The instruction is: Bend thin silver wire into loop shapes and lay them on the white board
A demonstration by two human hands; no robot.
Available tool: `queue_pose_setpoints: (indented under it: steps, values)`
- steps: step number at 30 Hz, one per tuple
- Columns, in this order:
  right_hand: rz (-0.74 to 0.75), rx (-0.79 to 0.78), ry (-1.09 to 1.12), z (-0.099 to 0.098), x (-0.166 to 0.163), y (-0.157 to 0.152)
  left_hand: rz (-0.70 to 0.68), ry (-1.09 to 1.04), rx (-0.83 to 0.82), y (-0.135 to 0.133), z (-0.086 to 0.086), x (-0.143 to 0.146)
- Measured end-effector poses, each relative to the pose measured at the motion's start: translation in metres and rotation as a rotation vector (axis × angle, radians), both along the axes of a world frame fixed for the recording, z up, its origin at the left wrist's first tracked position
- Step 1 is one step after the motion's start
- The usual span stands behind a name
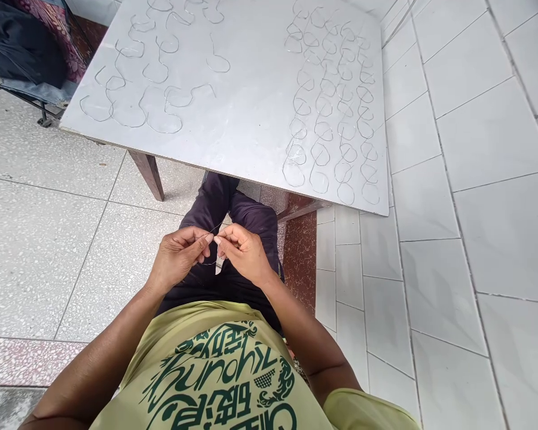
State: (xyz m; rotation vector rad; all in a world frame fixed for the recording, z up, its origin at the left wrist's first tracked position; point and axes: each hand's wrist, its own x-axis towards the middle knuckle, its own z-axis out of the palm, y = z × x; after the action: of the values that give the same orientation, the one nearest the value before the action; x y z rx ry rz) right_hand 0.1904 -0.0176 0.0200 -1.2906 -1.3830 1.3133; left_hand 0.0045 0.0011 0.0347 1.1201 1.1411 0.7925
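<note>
My left hand (186, 252) and my right hand (242, 249) meet above my lap, fingertips almost touching. Both pinch a thin wire (216, 227), whose end sticks up between them, while a curved part hangs below the fingers. How the wire is bent at the fingertips is too small to make out. On the white table ahead lie open, hook-like wire pieces (162, 132) at the left. Rows of wire pieces bent into rings (295, 175) cover its right side.
The white table (242, 137) stands just beyond my knees, with a wooden leg (147, 173) under its near edge. A tiled wall (430, 263) runs along the right. At the far left, a folding chair (49, 95) carries dark cloth (22, 48).
</note>
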Motion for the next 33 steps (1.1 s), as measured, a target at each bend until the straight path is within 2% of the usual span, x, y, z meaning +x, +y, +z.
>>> queue_pose_setpoints:
  steps: [3,10,13,17,19,26,33]
  values:
    - [-0.01,-0.1,0.193,-0.002,0.002,0.005,-0.037,-0.077,-0.078,0.001,-0.001,-0.003]
    - [-0.041,-0.086,0.432,-0.012,0.005,0.012,-0.101,-0.224,-0.305,0.002,-0.004,-0.009]
    - [-0.042,-0.066,0.446,-0.014,0.004,0.01,-0.108,-0.251,-0.35,0.001,-0.004,-0.009]
    - [-0.169,0.066,0.355,-0.012,-0.001,0.005,-0.052,-0.283,-0.397,0.0,-0.003,-0.007]
    - [-0.195,0.08,0.35,-0.011,-0.002,0.004,-0.019,-0.305,-0.418,-0.001,-0.003,-0.006]
    - [-0.146,-0.112,0.477,-0.015,-0.001,0.005,-0.043,-0.303,-0.393,-0.004,-0.001,-0.007]
    - [-0.161,-0.175,0.636,-0.01,-0.005,0.006,-0.068,-0.217,-0.297,-0.002,-0.001,-0.006]
